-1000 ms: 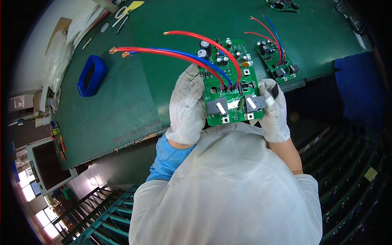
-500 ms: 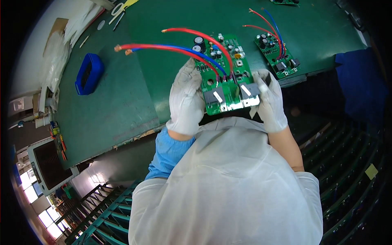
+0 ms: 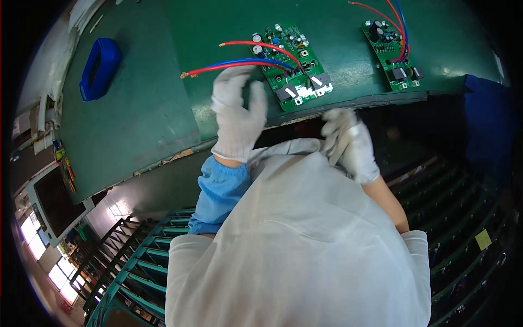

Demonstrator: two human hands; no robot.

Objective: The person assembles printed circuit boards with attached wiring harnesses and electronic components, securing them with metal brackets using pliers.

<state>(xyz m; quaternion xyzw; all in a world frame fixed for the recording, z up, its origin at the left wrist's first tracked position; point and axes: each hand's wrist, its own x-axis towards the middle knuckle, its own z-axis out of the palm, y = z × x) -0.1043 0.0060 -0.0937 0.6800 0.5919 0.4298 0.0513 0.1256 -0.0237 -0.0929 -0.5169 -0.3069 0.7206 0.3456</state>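
While the circuit board (image 3: 291, 68) lay flat near the front edge of the green table (image 3: 141, 109), the left hand (image 3: 237, 111), gloved, hovered just left of the board, fingers spread and holding nothing. The right hand (image 3: 348, 143) hung below the board, off the table edge, apparently loosely curled and empty.

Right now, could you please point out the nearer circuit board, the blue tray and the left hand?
nearer circuit board (image 3: 291, 65), head view, green middle.
blue tray (image 3: 100, 68), head view, rim.
left hand (image 3: 238, 117), head view, gloved back.
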